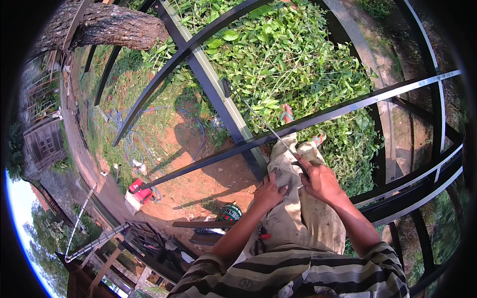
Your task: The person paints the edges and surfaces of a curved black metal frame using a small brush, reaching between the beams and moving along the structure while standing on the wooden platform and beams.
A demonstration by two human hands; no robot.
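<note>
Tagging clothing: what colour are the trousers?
The trousers are beige with dark stains; head view.

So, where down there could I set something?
The bare soil this side of the bar, between the red box and bucket; a second patch lies across the bar, between cables. Crowded: leaves around the feet.

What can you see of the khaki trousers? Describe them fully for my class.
The khaki trousers look like loose woven cloth, sunlit and creased, with dark smudges on the legs. Both legs run side by side from the striped shirt, which hides the waist, toward a narrow dark metal beam crossing the view near their far ends. The left hand rests on the left leg. The right hand is over the right leg; whether it touches the cloth is unclear.
</note>
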